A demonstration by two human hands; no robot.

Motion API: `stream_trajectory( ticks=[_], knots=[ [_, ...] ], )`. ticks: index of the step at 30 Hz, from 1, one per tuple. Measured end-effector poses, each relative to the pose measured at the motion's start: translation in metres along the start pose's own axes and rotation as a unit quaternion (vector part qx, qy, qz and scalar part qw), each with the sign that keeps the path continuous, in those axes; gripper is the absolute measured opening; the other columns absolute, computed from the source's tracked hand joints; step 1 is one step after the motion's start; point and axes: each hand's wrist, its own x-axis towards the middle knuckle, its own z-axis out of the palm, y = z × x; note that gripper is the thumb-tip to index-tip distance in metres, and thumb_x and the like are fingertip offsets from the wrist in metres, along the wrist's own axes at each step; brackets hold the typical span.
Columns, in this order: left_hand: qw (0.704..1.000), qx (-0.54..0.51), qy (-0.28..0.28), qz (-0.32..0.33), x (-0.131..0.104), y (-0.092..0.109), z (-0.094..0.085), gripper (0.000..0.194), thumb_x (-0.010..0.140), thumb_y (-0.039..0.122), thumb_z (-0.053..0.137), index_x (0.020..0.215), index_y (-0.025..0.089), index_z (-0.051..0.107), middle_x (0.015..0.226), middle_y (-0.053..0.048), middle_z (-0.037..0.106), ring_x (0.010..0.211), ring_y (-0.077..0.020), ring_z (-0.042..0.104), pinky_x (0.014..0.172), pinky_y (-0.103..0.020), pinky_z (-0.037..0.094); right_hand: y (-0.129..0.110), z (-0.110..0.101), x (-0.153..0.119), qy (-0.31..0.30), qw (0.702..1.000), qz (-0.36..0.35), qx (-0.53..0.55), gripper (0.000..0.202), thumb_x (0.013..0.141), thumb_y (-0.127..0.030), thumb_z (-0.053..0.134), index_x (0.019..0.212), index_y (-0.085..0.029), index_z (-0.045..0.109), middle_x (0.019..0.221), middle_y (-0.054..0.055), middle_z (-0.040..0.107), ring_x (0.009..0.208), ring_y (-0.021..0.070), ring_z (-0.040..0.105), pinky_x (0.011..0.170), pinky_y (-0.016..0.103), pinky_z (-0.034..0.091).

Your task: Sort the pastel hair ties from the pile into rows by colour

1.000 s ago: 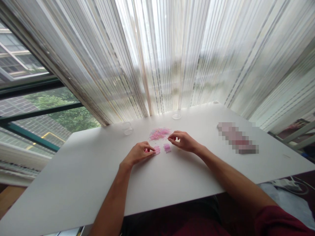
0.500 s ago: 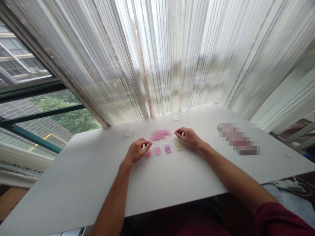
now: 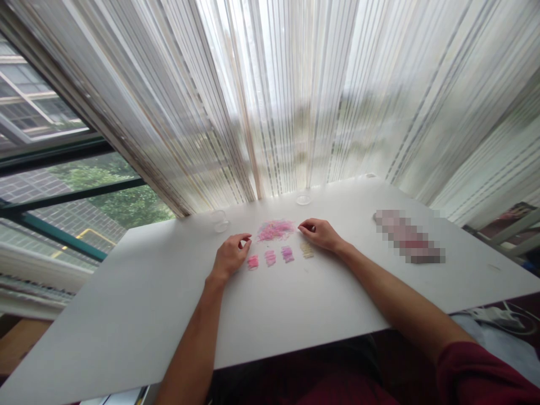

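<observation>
Over the last 0.5 s your left grip (image 3: 233,255) has drawn leftward, uncovering the red group (image 3: 252,262), so that 4 groups, with the pink (image 3: 270,257), purple (image 3: 287,254) and yellow (image 3: 307,250), lie exposed in a row on the surface (image 3: 295,309), nearer you than the pile (image 3: 276,229). Each group's strips run roughly left to right; the pile's long axis does likewise, its strips pointing variously. Your left grip and right grip (image 3: 323,232) are narrow, flanking the pile; whether either pinches a strip cannot be told.

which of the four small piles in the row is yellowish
The rightmost pile, nearest the right hand; the bright pink pile, pale pink pile and purple pile lie left of it.
</observation>
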Motion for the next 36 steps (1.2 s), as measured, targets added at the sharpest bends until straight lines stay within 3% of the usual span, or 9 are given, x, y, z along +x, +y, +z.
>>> stream_trajectory(
  ticks=[5, 11, 15, 19, 24, 36],
  knots=[
    [0.999, -0.008, -0.031, -0.011, 0.008, -0.005, -0.01, 0.028, 0.087, 0.033, 0.053, 0.104, 0.022, 0.071, 0.097, -0.003, 0.073, 0.079, -0.0167, 0.063, 0.081, -0.028, 0.049, -0.002, -0.001, 0.0, -0.009, 1.0, 0.012, -0.008, 0.016, 0.083, -0.025, 0.059, 0.085, -0.017, 0.073, 0.082, 0.004, 0.072, 0.069, 0.0146, 0.062, 0.071, 0.026, 0.05],
    [0.988, 0.003, -0.151, 0.004, 0.043, -0.004, -0.041, 0.032, 0.083, 0.038, 0.056, 0.103, 0.02, 0.074, 0.095, -0.005, 0.075, 0.078, -0.0178, 0.065, 0.077, -0.026, 0.05, -0.002, 0.0, 0.0, -0.007, 1.0, 0.003, -0.008, 0.015, 0.084, -0.024, 0.059, 0.085, -0.018, 0.073, 0.083, 0.004, 0.072, 0.07, 0.0146, 0.062, 0.07, 0.026, 0.05],
    [0.978, -0.001, -0.208, -0.004, 0.062, 0.002, -0.05, 0.034, 0.079, 0.039, 0.06, 0.103, 0.019, 0.074, 0.097, -0.006, 0.075, 0.082, -0.0184, 0.067, 0.075, -0.024, 0.051, -0.001, 0.0, 0.0, -0.006, 1.0, -0.003, -0.009, 0.016, 0.084, -0.025, 0.059, 0.085, -0.018, 0.073, 0.082, 0.004, 0.072, 0.069, 0.0143, 0.062, 0.069, 0.026, 0.049],
    [0.973, 0.006, -0.23, -0.012, 0.066, 0.006, -0.04, 0.029, 0.077, 0.036, 0.062, 0.096, 0.019, 0.075, 0.096, -0.006, 0.075, 0.084, -0.0198, 0.068, 0.074, -0.023, 0.051, 0.001, 0.001, 0.0, -0.004, 1.0, -0.005, -0.007, 0.017, 0.084, -0.026, 0.058, 0.084, -0.018, 0.073, 0.081, 0.003, 0.071, 0.068, 0.0139, 0.061, 0.067, 0.026, 0.049],
    [0.976, 0.045, -0.214, 0.008, 0.065, 0.002, -0.023, 0.025, 0.079, 0.033, 0.057, 0.09, 0.021, 0.076, 0.094, -0.005, 0.076, 0.083, -0.0193, 0.068, 0.073, -0.023, 0.05, 0.003, 0.003, -0.001, 0.004, 1.0, -0.01, -0.007, 0.017, 0.084, -0.026, 0.058, 0.085, -0.018, 0.073, 0.082, 0.004, 0.071, 0.069, 0.0141, 0.061, 0.068, 0.026, 0.049],
    [0.975, 0.051, -0.216, 0.012, 0.068, 0.004, -0.014, 0.025, 0.077, 0.034, 0.057, 0.087, 0.022, 0.076, 0.093, -0.005, 0.076, 0.082, -0.0203, 0.067, 0.07, -0.023, 0.048, -0.001, 0.0, -0.001, -0.003, 1.0, 0.001, -0.015, 0.017, 0.084, -0.025, 0.058, 0.085, -0.018, 0.073, 0.081, 0.004, 0.071, 0.068, 0.0137, 0.06, 0.069, 0.026, 0.049]
  ],
)
